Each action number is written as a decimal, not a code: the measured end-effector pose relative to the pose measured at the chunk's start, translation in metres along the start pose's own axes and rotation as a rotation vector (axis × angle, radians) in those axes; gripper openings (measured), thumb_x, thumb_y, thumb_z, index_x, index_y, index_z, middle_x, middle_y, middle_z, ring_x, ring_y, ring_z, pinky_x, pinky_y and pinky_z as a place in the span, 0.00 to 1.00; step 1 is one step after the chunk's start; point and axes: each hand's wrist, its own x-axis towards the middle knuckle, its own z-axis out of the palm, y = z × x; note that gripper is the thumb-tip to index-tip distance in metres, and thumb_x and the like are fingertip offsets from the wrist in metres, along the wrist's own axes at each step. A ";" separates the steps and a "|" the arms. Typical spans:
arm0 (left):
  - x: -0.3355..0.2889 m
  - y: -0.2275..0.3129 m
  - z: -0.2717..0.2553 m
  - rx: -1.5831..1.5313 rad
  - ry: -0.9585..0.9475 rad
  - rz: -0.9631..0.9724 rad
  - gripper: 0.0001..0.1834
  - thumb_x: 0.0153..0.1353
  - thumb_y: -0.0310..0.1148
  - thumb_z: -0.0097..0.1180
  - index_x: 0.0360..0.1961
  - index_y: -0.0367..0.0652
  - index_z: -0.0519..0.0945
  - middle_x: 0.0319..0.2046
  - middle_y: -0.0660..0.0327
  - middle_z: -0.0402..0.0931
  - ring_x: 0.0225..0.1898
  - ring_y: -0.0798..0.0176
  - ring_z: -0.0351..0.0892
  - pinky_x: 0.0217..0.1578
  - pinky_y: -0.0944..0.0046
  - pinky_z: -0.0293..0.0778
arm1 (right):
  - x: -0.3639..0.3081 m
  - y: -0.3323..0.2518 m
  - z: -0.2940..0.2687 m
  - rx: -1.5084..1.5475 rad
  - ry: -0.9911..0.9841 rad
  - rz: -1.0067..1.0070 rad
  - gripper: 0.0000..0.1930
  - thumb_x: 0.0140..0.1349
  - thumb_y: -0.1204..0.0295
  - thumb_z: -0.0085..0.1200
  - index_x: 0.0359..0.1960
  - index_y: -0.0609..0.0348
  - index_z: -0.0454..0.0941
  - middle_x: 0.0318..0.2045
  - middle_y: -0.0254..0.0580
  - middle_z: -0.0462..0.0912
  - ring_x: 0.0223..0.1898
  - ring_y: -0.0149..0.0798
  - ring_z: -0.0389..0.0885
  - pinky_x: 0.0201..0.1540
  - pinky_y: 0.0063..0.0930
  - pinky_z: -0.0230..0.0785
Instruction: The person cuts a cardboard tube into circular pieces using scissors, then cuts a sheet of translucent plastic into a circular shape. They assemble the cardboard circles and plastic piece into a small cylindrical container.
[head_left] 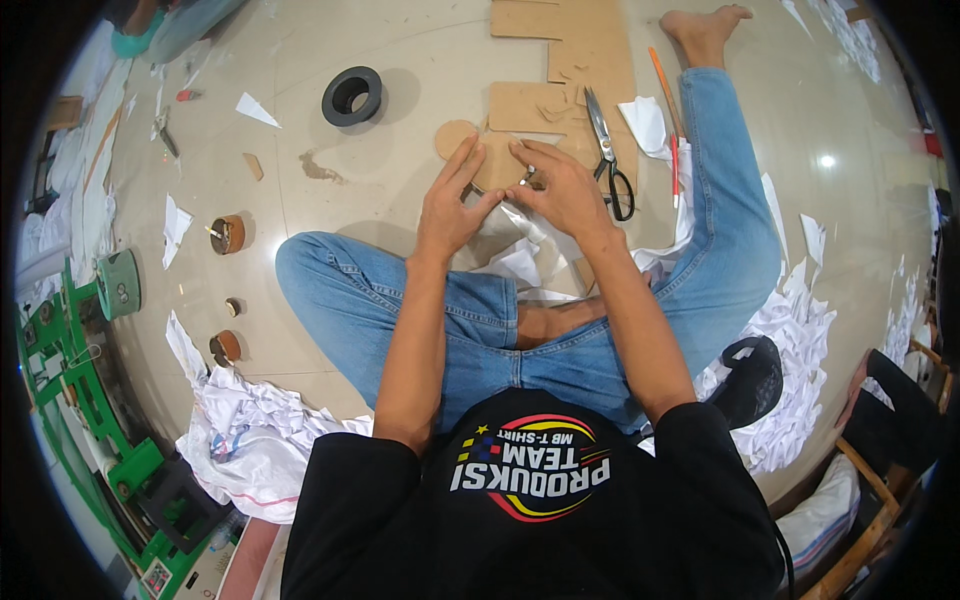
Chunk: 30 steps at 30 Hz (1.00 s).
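Note:
A brown cardboard piece [496,165] sits between my two hands, its outline partly hidden by the fingers. My left hand [452,203] curls its fingers around the left edge. My right hand [566,192] grips the right side, thumb bent in close to the left thumb. Something small and shiny shows by the right fingers, too small to name. Just beyond the left fingertips lies a round cardboard disc [456,139]. Black-handled scissors [606,150] rest right of my right hand, blades pointing away. White fabric scraps [518,262] lie below the hands, between my legs.
A larger cut cardboard sheet [590,60] extends ahead. A black ring-shaped spool [352,97] lies on the tiled floor, with brown round containers [227,234] at left. An orange-and-red stick [664,95] lies by my right leg. White cloth heaps [790,350] and green machinery [95,400] flank me.

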 end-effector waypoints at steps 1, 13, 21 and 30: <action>0.000 -0.001 -0.001 -0.015 -0.014 -0.008 0.42 0.54 0.29 0.78 0.73 0.42 0.77 0.78 0.54 0.67 0.76 0.48 0.70 0.73 0.53 0.71 | 0.001 0.002 0.000 0.005 -0.002 -0.011 0.31 0.56 0.64 0.74 0.64 0.52 0.85 0.63 0.49 0.85 0.61 0.51 0.85 0.62 0.40 0.79; 0.015 -0.003 -0.029 0.245 -0.205 0.020 0.43 0.51 0.35 0.79 0.72 0.50 0.79 0.77 0.62 0.70 0.74 0.48 0.71 0.74 0.52 0.69 | 0.000 -0.006 -0.004 0.035 -0.026 -0.011 0.32 0.55 0.66 0.74 0.65 0.57 0.83 0.66 0.51 0.82 0.61 0.54 0.84 0.62 0.41 0.79; 0.018 -0.003 -0.029 0.282 -0.157 0.102 0.41 0.47 0.37 0.81 0.67 0.50 0.84 0.72 0.62 0.76 0.71 0.49 0.74 0.71 0.52 0.72 | 0.001 0.001 -0.004 0.057 -0.044 -0.044 0.32 0.57 0.67 0.73 0.65 0.60 0.82 0.67 0.53 0.81 0.64 0.56 0.82 0.65 0.42 0.76; 0.018 -0.002 -0.024 0.233 -0.129 0.102 0.41 0.45 0.36 0.83 0.64 0.42 0.85 0.72 0.59 0.76 0.71 0.49 0.74 0.71 0.53 0.72 | 0.000 0.004 -0.002 0.102 -0.044 -0.043 0.32 0.58 0.67 0.71 0.66 0.60 0.81 0.67 0.51 0.81 0.65 0.53 0.82 0.66 0.41 0.77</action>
